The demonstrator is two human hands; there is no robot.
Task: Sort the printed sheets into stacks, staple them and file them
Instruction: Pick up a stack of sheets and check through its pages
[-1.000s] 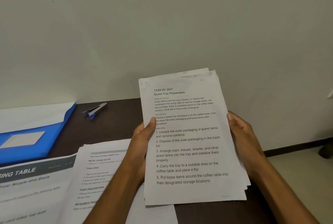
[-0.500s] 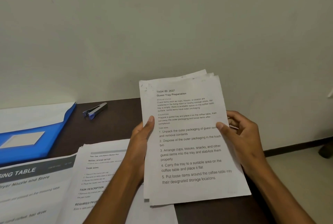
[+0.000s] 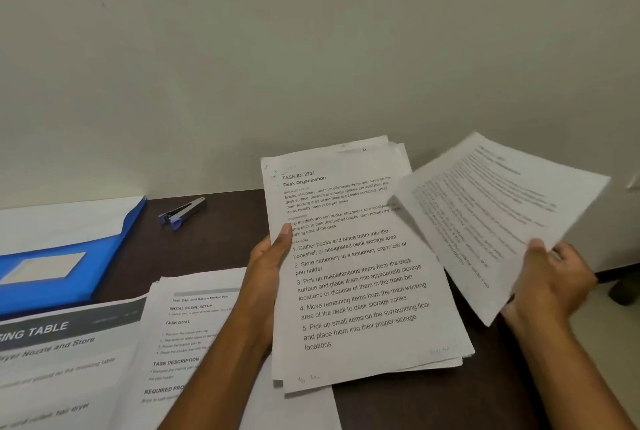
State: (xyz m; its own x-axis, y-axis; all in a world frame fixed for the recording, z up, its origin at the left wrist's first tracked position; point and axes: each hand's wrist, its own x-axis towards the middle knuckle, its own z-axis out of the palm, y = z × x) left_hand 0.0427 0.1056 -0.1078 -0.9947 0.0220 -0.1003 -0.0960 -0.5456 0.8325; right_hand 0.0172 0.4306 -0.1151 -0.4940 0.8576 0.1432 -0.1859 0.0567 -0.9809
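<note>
Head view: left hand (image 3: pixel 268 268) grips stack (image 3: pixel 360 277), right hand (image 3: pixel 550 279) pinches sheet (image 3: pixel 498 208).

A tilted white stack of printed sheets (image 3: pixel 363 273) overlaps one blurred loose sheet (image 3: pixel 498 215) at its right.

Bench (image 3: pixel 221 242): folder (image 3: pixel 65 256) at 9 o'clock, stapler (image 3: pixel 183 210) just right of it. Two paper stacks (image 3: pixel 86 360) (image 3: pixel 187 332) at 7–8 o'clock. Held stack (image 3: pixel 360 273) at centre; single sheet (image 3: pixel 495 218) at 3 o'clock, overlapping its right edge.
</note>
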